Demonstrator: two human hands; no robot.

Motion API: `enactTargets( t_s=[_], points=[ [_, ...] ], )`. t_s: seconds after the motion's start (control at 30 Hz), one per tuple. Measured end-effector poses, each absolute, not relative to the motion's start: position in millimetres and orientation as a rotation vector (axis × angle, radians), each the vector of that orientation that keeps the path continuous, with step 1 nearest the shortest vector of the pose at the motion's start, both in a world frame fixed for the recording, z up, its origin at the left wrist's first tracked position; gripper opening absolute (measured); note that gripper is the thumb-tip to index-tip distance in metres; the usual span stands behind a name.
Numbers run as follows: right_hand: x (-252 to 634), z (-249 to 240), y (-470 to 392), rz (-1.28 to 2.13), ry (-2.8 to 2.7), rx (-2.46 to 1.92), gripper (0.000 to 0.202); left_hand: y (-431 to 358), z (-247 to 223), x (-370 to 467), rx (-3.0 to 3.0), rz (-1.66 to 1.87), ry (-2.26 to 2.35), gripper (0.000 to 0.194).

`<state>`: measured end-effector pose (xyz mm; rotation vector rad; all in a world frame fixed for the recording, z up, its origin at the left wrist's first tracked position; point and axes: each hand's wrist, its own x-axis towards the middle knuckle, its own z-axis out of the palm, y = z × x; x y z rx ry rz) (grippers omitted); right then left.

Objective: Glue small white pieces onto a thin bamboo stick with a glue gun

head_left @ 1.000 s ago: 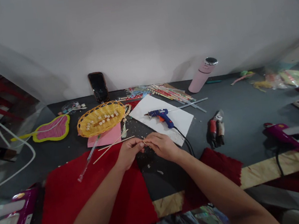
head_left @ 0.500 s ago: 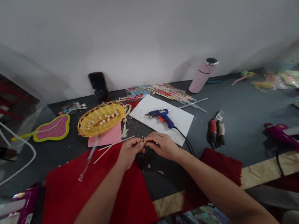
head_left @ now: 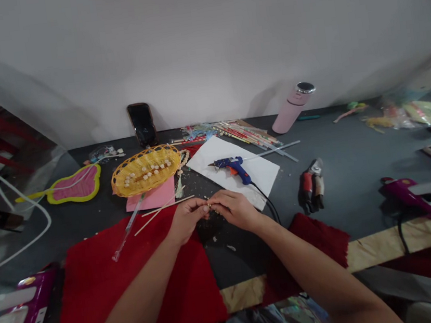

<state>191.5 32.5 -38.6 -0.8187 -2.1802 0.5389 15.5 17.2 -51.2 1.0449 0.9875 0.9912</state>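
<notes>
My left hand (head_left: 186,218) and my right hand (head_left: 237,210) meet at the fingertips over the dark table. Both pinch a tiny pale piece (head_left: 209,204) between them, too small to make out. Thin wooden sticks (head_left: 152,220) lie just left of my left hand, partly over a red cloth (head_left: 182,270). Beyond the hands, a blue glue gun (head_left: 235,165) rests on a white sheet (head_left: 207,157). Up and to the left is a yellow wicker basket (head_left: 130,169) holding several small pale beads (head_left: 148,175).
Red-handled pliers (head_left: 312,186) lie to the right. A pink bottle (head_left: 291,110) and a phone (head_left: 142,126) stand near the wall, with patterned sticks (head_left: 247,135) between. Purple devices (head_left: 43,298) sit at both sides. A pink-yellow paddle (head_left: 77,185) lies left.
Both hands stay in nearly the same place, with only slight finger movement around the tiny piece.
</notes>
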Motion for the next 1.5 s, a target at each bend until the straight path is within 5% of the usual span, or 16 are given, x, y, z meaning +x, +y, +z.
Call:
enactTargets(
  t_s=[0.63, 0.97, 1.5],
  points=[
    [194.9, -35.4, 31.4, 0.661, -2.116, -0.855, 0.027, 17.9, -48.4, 15.9, 0.936, 0.969, 0.926, 0.024],
    [192.1, -34.6, 31.6, 0.678, -2.114, -0.893, 0.010, 17.8, -47.5, 15.5, 0.953, 0.931, 0.963, 0.025],
    [191.8, -35.1, 31.6, 0.716, -2.042, -0.855, 0.017, 17.8, -46.1, 15.4, 0.990, 0.928, 0.939, 0.024]
  ],
)
